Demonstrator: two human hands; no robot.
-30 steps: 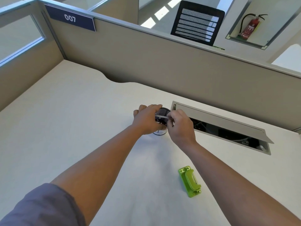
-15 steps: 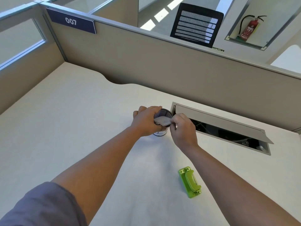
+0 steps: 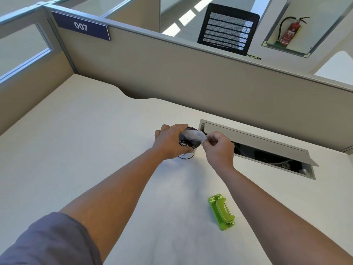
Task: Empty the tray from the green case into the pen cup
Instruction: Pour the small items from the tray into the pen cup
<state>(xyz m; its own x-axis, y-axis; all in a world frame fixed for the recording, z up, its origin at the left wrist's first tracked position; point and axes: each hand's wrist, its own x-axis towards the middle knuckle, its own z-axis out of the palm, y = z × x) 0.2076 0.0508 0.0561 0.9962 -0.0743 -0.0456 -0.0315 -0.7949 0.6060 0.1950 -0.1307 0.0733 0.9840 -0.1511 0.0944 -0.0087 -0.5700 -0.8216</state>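
The left hand (image 3: 172, 143) is wrapping its fingers around the side of the pen cup (image 3: 188, 145), a dark mesh cylinder that is standing upright on the worktop (image 3: 95, 150), toward the far edge and just beside the near-left corner of the cable hatch (image 3: 256, 148). The right hand (image 3: 219, 148) is pinching one end of the tray (image 3: 193, 135), a small translucent piece, between thumb and fingertips; the remaining fingers are curling inward. The tray is lying tilted across the cup's open rim, its far end reaching the left hand's fingers. Small white specks are showing inside the cup against the dark mesh; what they are cannot be determined.

The green case (image 3: 222, 212) is lying flat on the worktop, well apart from both hands, nearer the front edge and to the right of the right forearm. Neither hand is touching it.

The hatch's lid is standing raised, and cables are showing in the recess below. A partition (image 3: 172, 73) is bordering the worktop's far edge, carrying a sign (image 3: 81, 26) marked 007 near its left corner.
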